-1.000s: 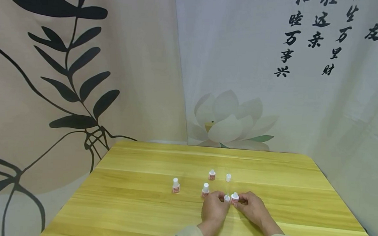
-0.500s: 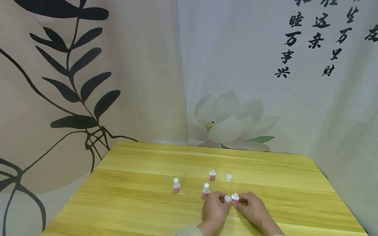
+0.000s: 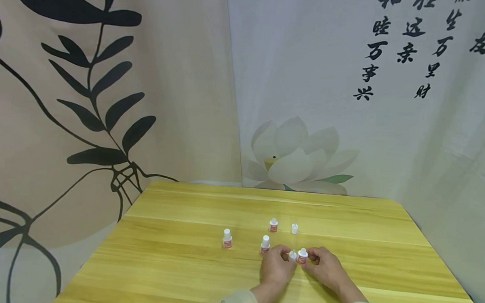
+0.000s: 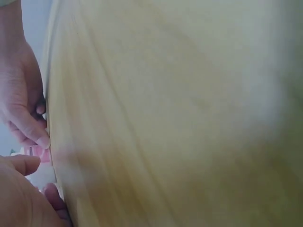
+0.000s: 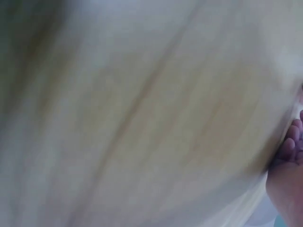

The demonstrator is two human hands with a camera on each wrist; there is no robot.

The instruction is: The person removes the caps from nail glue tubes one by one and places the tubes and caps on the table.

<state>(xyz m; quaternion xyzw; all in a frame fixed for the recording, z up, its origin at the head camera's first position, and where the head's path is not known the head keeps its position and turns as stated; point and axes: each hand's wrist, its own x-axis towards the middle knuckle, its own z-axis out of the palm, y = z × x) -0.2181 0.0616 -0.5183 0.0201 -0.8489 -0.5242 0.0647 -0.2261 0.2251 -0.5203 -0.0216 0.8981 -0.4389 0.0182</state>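
Observation:
In the head view my left hand holds a small white cap at its fingertips; a thin stem seems to point up from it. Close beside that cap stands a small white bottle with a pinkish-red label and a narrow top, gripped from the right by the fingers of my right hand. Both things are at table level. From the left wrist, the bottle's pink label shows under the right hand's fingertip, with the left thumb nearby. The right wrist view catches only part of the right hand.
Behind the hands, a capped bottle, a narrow-topped bottle and another white cap stand on the wooden table. Farther left is one more capped bottle. A printed cloth hangs beyond the table's back edge.
Everything in the head view shifts slightly right and down together, as the camera moves. Both hands keep their places at the cap and the bottle.

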